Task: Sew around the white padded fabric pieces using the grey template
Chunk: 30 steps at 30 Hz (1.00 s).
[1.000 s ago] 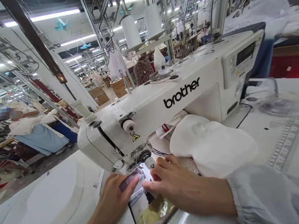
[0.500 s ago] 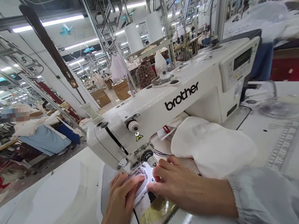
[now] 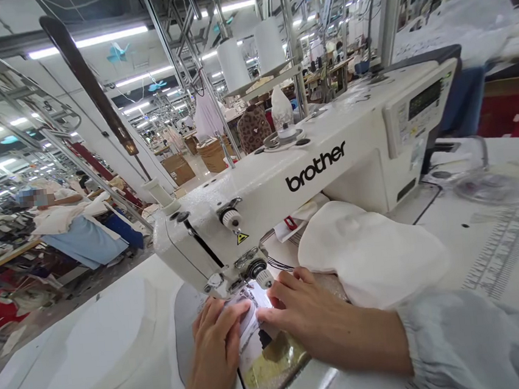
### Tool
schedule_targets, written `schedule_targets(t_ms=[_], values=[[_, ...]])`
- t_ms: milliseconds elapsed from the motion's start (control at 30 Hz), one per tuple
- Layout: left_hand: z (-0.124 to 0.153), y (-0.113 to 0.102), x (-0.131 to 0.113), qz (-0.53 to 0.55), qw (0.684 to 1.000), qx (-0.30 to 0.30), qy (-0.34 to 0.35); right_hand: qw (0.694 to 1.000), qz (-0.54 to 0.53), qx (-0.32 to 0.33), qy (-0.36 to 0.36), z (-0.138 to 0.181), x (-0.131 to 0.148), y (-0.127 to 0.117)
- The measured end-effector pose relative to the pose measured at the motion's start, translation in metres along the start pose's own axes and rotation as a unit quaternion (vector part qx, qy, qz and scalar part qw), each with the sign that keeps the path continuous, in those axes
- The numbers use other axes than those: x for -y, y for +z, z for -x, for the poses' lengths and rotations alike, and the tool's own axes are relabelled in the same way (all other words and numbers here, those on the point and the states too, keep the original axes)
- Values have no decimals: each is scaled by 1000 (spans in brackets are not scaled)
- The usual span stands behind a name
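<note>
Both hands rest flat on a small pale piece of fabric under the needle of a white Brother sewing machine. My left hand lies with its fingers stretched out, pressing the piece from the left. My right hand, in a light sleeve, presses it from the right with its fingertips beside the presser foot. The piece lies over the metal needle plate.
A bundle of white fabric lies under the machine arm, right of my hands. Two thread cones stand on a rack behind. A round white pad sits on the table at left. A person works at another station far left.
Both hands have stayed at the needle; the fabric piece and my left fingers have shifted slightly forward under the foot. The view has drifted a little to the left.
</note>
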<state>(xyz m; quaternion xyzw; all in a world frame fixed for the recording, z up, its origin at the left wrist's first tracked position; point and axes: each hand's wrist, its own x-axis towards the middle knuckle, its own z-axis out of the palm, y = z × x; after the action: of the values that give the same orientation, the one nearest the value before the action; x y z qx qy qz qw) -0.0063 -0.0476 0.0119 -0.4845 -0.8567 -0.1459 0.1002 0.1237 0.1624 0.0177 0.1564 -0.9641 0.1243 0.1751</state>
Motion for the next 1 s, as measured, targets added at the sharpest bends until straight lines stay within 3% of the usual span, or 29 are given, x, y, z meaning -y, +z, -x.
schedule_targets(t_ms=[267,500,833,1000], values=[[4,-1,3,-13,1000,21,3,1000,2,11,2,0,0,-3],[-6,-21,-4,-7,994,17,106,1000,4,31,2,-2,3,-15],[19,12,-14,-90,994,-47,45,999,17,32,-34,1,2,-19],[21,19,-20,-100,993,-56,26,999,16,23,-35,2,1,-17]])
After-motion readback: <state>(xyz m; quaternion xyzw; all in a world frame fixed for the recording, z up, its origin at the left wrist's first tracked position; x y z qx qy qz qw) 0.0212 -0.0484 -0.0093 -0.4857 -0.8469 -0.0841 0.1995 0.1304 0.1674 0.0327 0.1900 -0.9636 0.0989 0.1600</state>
